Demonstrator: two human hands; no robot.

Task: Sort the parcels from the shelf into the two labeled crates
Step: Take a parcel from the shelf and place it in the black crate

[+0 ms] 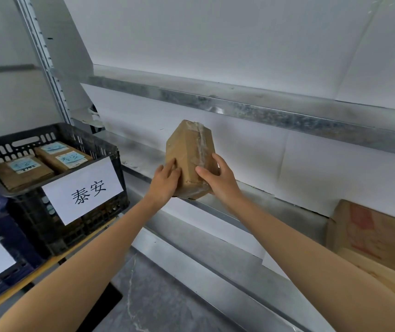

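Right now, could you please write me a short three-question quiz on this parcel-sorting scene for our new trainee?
1. True or false: both the left hand and the right hand touch the brown parcel.
2. The sign on the black crate is: A, white paper with black characters; B, a red sticker; C, a metal plate.
3. Short answer: on which side of the view does the cardboard box with red print sit?
Key: 1 true; 2 A; 3 right.
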